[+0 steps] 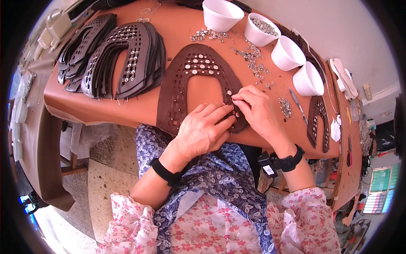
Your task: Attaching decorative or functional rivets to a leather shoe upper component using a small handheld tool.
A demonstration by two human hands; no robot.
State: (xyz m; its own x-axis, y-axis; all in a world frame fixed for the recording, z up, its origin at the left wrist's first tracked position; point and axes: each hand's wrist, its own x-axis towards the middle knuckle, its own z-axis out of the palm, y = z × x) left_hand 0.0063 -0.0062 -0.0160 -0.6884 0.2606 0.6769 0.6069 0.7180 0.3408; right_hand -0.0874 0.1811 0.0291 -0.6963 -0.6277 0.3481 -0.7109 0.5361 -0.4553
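Observation:
A dark brown U-shaped leather shoe upper [170,95] lies before me on the table, its rounded end pointing away. Rows of small slots are cut through it, and round silvery studs [201,66] sit in the far curve, with a few more on the right limb. My left hand [202,129] rests with bent fingers over the inner edge of that limb, gripping it. Just beside those fingertips, my right hand [259,111] is closed in a pinch at the limb's outer side. Whatever its fingertips hold is too small or hidden to make out.
Stacked studded dark uppers [144,63] stand at the left. White bowls [288,54] line the back right, near scattered metal studs [256,63]. A pen-like tool [299,103] and a smaller slotted leather piece [318,122] lie right, near the orange-brown table's [105,108] edge.

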